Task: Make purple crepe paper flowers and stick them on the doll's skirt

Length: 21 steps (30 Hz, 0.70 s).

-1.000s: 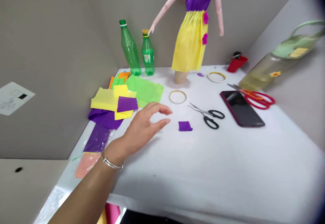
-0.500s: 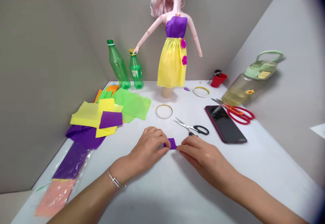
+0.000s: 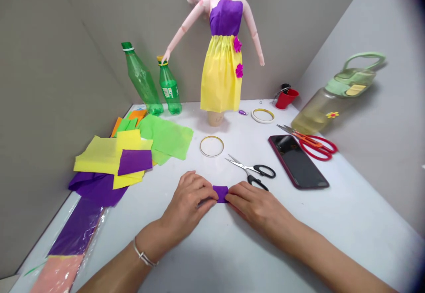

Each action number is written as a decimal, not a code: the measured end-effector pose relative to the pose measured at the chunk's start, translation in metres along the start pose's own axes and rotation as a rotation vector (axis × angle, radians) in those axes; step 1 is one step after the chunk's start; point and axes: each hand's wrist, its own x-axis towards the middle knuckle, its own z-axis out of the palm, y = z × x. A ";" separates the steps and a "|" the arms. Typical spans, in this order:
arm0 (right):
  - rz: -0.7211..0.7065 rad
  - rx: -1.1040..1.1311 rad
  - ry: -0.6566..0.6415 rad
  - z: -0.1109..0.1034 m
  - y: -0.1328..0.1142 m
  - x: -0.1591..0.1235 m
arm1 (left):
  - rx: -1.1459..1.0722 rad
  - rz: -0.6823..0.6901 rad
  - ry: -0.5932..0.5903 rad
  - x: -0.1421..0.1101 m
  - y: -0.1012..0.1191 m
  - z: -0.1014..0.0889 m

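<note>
A small strip of purple fabric or crepe paper (image 3: 220,193) lies on the table between my two hands. My left hand (image 3: 193,195) pinches its left end, fingers closed and wrist low. At the right end, my right hand (image 3: 257,202) grips the strip between thumb and fingers. Both hands rest close to the tabletop, and their fingers hide the strip's ends. Just beyond my right hand lie black-handled scissors (image 3: 247,167), spread apart. A roll of narrow tape (image 3: 211,155) sits past the strip. Farther back stands a doll (image 3: 226,16) in a purple top and yellow skirt.
Colored sheets (image 3: 99,153) are heaped at left, above a plastic packet (image 3: 77,226). Green bottles (image 3: 170,88) stand at the back. At right are a phone (image 3: 297,162), red-handled scissors (image 3: 314,144), a water bottle (image 3: 328,98), another tape roll (image 3: 263,121) and a red cup (image 3: 286,99).
My right hand has moved slightly left, closing on the strip's right end. More of the purple strip shows between my hands. The view has tilted down a little.
</note>
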 end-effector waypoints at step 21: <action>0.161 0.128 0.093 0.000 -0.004 0.009 | 0.102 0.054 0.001 -0.003 0.005 0.004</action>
